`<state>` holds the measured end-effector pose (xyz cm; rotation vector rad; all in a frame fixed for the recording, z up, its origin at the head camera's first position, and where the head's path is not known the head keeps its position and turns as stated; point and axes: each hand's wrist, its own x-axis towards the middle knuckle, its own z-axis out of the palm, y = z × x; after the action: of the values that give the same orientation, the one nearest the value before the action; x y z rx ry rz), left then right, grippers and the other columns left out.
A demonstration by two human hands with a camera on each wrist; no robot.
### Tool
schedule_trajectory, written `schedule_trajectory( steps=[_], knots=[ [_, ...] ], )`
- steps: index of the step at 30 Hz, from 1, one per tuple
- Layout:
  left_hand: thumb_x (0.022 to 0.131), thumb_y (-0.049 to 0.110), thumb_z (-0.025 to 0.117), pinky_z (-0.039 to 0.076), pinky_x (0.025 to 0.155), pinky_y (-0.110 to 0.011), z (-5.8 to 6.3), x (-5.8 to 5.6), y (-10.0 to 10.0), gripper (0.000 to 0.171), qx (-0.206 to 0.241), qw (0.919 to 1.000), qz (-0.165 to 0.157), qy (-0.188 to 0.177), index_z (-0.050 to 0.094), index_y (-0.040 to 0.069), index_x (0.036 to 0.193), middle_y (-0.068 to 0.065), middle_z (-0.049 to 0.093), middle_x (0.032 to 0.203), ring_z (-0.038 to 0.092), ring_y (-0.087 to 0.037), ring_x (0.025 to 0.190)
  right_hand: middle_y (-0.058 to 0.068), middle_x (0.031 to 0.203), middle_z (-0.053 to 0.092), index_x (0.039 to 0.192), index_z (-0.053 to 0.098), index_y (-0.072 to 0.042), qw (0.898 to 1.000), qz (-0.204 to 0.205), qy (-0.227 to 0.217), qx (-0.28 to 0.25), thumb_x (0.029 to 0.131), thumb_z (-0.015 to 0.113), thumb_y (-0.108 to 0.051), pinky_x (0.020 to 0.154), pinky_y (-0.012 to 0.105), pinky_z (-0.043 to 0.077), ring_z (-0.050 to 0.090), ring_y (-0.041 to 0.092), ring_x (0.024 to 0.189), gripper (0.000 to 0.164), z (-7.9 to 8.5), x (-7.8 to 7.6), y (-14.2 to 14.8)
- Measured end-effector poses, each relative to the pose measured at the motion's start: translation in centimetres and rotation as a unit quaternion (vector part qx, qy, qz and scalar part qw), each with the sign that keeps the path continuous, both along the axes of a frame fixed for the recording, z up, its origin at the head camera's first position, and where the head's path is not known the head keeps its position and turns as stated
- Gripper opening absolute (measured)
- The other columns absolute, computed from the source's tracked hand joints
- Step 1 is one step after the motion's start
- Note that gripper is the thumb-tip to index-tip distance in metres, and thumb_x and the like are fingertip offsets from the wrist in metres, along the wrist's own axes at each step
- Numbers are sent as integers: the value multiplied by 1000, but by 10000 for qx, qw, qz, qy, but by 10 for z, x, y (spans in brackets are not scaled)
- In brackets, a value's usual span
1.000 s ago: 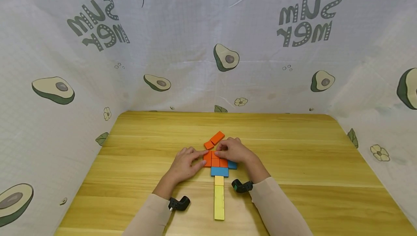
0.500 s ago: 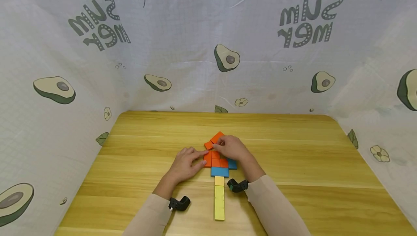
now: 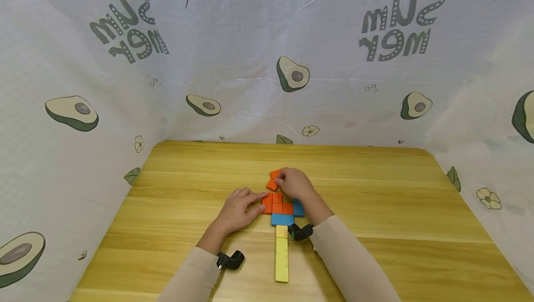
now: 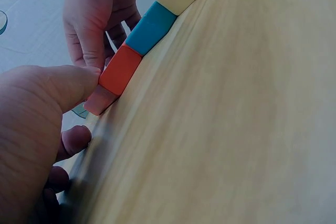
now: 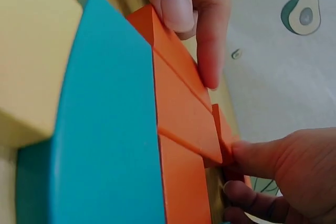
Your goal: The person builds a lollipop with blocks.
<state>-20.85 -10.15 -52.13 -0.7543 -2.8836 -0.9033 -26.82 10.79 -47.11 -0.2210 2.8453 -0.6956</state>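
Flat orange and blue blocks lie fitted together on the table in the head view. My left hand [image 3: 238,209] touches the left orange block [image 3: 266,204] with thumb and index finger, both fairly straight. Behind that group, my right hand [image 3: 295,184] pinches a small orange block [image 3: 271,185]; another orange block [image 3: 275,173] is partly hidden by its fingers. Beside the right wrist is a blue block [image 3: 298,208], and a wide blue block [image 3: 282,219] borders the orange ones in front. The right wrist view shows my right thumb [image 5: 257,156] against an orange piece.
A small yellow block [image 3: 282,231] and a long yellow-green block [image 3: 282,260] run in line toward me. The wooden table [image 3: 187,167] ends at a printed curtain [image 3: 242,70]. Each wrist wears a black camera.
My right hand has moved from the fitted orange blocks away to the loose ones behind. The small orange block has turned and shifted slightly right. My left hand stays in place.
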Motion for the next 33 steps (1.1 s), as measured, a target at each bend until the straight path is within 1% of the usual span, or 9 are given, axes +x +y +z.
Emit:
schedule_trajectory(
  steps=[2,5,10,14,18,24,27,30,33],
  knots=[
    [100,40,63,37,82,-31,1,0,0,41,0,10000,-5,-3,64,31,140,4,61,100,44,-10,86,7,93,66,111,73,-7,9999,85,85,45,104,60,-26,73,35,48,55,22,79,23,0,-1,1],
    [100,39,63,37,82,-32,2,2,0,41,16,10000,-15,11,65,30,140,4,61,99,45,-11,87,7,95,67,111,72,-8,9998,200,62,-58,103,63,-30,77,37,49,56,22,80,26,0,0,3],
    [100,38,64,38,84,-33,3,3,0,41,57,10000,-11,-46,65,30,140,3,61,99,46,-12,89,8,98,66,113,70,-7,9985,413,-152,-321,96,71,-35,77,35,50,56,21,82,33,1,1,9],
    [100,38,64,38,83,-33,2,3,0,41,75,10000,4,-40,65,29,139,3,61,99,45,-12,88,7,97,64,117,68,-7,9977,573,-214,-303,95,73,-34,74,33,47,54,20,82,34,-1,1,14],
    [100,38,64,38,83,-33,2,2,1,41,77,10000,0,8,65,29,139,3,61,99,45,-11,87,6,93,62,117,69,-7,9977,610,-137,-273,96,72,-32,71,32,45,53,20,79,32,-4,-1,16],
    [100,39,64,37,82,-32,1,2,0,40,60,10000,-7,44,65,30,139,5,60,97,44,-10,86,4,89,62,111,69,-8,9975,647,14,-277,100,67,-30,73,32,47,54,18,77,24,-7,0,18],
    [100,40,64,37,82,-31,1,2,0,41,29,10000,-11,42,65,31,139,5,59,96,43,-10,86,3,89,62,111,69,-9,9969,637,-26,-453,102,64,-30,74,32,46,54,17,78,24,-7,1,22],
    [100,40,64,37,83,-31,1,2,0,41,12,10000,-17,53,65,31,140,5,59,97,44,-10,86,3,94,63,115,68,-9,9956,639,-59,-686,103,63,-31,78,33,46,54,18,82,26,-7,2,28],
    [100,40,64,37,83,-32,1,2,1,41,13,10000,-20,48,65,31,140,4,60,98,44,-10,87,4,98,65,115,69,-9,9936,723,-11,-863,102,63,-30,81,35,48,55,18,85,25,-7,4,36]
  ],
)
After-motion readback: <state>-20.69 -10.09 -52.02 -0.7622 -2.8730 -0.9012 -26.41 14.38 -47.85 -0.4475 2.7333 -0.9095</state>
